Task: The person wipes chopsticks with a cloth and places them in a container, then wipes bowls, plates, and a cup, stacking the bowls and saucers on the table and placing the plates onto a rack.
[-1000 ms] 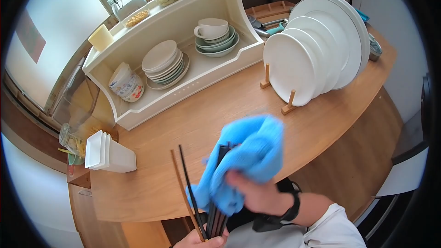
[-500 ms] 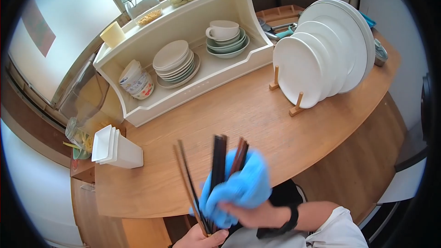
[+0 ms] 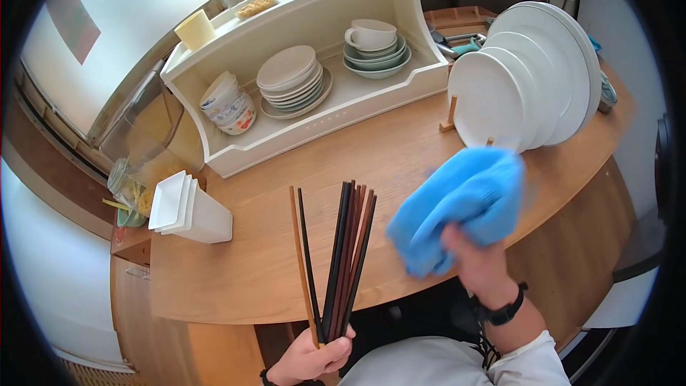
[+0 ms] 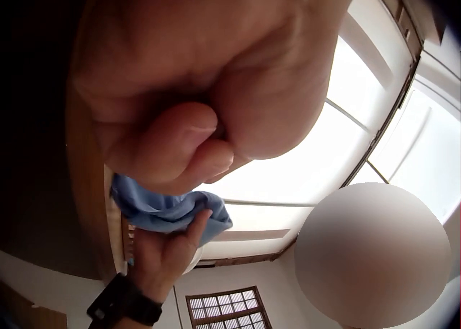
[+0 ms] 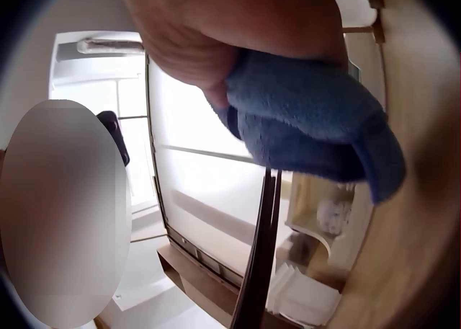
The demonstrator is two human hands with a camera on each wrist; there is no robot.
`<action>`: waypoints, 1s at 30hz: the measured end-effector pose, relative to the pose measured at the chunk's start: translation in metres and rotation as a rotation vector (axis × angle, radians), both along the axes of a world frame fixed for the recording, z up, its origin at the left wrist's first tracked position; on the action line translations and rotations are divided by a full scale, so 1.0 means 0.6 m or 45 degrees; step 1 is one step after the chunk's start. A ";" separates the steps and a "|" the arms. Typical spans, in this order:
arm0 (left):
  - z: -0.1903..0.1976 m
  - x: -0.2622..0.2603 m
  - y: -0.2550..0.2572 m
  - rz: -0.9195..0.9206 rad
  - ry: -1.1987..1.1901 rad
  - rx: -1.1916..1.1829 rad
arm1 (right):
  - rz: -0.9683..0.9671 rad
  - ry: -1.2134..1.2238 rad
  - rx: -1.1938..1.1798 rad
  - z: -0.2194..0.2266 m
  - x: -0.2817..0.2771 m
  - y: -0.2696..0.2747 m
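Observation:
Near the table's front edge, the left hand grips several chopsticks by their lower ends; they fan upward, most dark, one light brown at the left. The right hand holds a bunched blue cloth to the right of the chopsticks, apart from them. In the left wrist view, curled fingers of the left hand fill the top, and the cloth is behind. In the right wrist view the cloth hangs from the right hand, with dark chopsticks below it.
White plates stand in a wooden rack at the right. A cream shelf with stacked bowls, small plates and a cup is at the back. Nested white containers stand on the table at the left.
The right hand and the cloth have moved off the chopsticks to the right, leaving their upper lengths uncovered. The left hand still grips the chopsticks. The head view has shifted slightly.

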State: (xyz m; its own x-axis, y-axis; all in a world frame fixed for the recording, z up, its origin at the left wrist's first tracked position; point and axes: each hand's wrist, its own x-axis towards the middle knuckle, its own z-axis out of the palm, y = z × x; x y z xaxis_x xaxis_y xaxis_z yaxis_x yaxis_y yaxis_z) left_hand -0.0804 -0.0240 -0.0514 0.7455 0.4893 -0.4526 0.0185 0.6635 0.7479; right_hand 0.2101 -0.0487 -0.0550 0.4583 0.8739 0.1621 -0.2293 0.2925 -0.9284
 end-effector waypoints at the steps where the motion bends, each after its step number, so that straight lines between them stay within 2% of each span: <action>1: 0.001 0.009 0.000 0.059 -0.004 0.014 | 0.296 0.016 0.005 -0.009 -0.015 -0.011; 4: -0.011 0.031 -0.001 0.126 0.059 0.048 | 1.002 0.198 0.046 -0.044 -0.067 -0.026; 6: -0.059 0.019 -0.007 0.078 0.052 0.347 | 1.042 0.455 0.049 -0.035 -0.098 -0.034; 7: -0.061 0.025 -0.008 0.111 0.157 0.515 | 0.985 0.398 -0.025 -0.036 -0.102 -0.031; 8: -0.064 0.035 -0.011 0.106 0.162 0.521 | 0.982 0.402 -0.016 -0.037 -0.108 -0.023; 10: -0.062 0.061 -0.010 0.175 0.378 1.478 | 0.909 0.317 -0.171 -0.034 -0.118 -0.002; 11: -0.065 0.054 -0.008 0.064 0.363 1.466 | 0.900 0.322 -0.157 -0.022 -0.119 0.009; 12: -0.062 0.044 -0.010 0.050 0.363 1.474 | 0.859 0.247 -0.185 -0.005 -0.116 0.020; 14: -0.043 0.032 -0.019 -0.022 0.622 0.660 | 0.816 0.174 -0.214 0.015 -0.115 0.041; 15: -0.044 0.046 -0.028 0.137 0.373 0.835 | 0.733 0.266 -0.074 0.021 -0.118 0.050; 16: -0.036 0.041 -0.024 0.137 0.375 0.839 | 0.649 0.356 0.065 0.027 -0.114 0.059; 18: -0.013 0.025 -0.015 -0.148 0.088 0.391 | 0.705 0.495 0.134 0.069 -0.074 0.080; 19: 0.013 0.032 -0.019 -0.146 0.042 0.169 | 0.705 0.496 0.134 0.075 -0.064 0.084; 21: 0.013 0.028 -0.016 -0.166 0.002 0.146 | 0.804 0.643 0.153 0.081 -0.048 0.087; 23: -0.002 0.022 -0.013 -0.174 -0.026 0.192 | 0.731 0.522 0.088 0.059 -0.080 0.061; 24: -0.014 0.020 -0.012 -0.177 -0.030 0.194 | 0.685 0.261 -0.069 0.036 -0.114 0.041; 25: -0.025 0.017 -0.013 -0.054 0.008 0.224 | 0.734 0.376 -0.010 0.014 -0.151 0.023; 26: -0.034 0.013 -0.014 0.071 0.049 0.255 | 0.655 0.276 0.060 0.007 -0.168 0.009; 28: -0.039 0.017 -0.013 0.049 0.093 0.305 | 0.792 0.212 -0.098 0.007 -0.151 0.006; 30: -0.021 0.032 -0.013 0.059 0.106 0.449 | 0.734 0.274 0.008 0.018 -0.137 0.025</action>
State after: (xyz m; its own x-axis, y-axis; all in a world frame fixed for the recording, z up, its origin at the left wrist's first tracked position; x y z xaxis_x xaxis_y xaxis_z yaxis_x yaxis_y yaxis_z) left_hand -0.0612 -0.0316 -0.0640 0.6868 0.6583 -0.3081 0.0650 0.3666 0.9281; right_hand 0.1279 -0.0335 -0.0442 -0.0652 0.9901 0.1242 -0.5340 0.0706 -0.8425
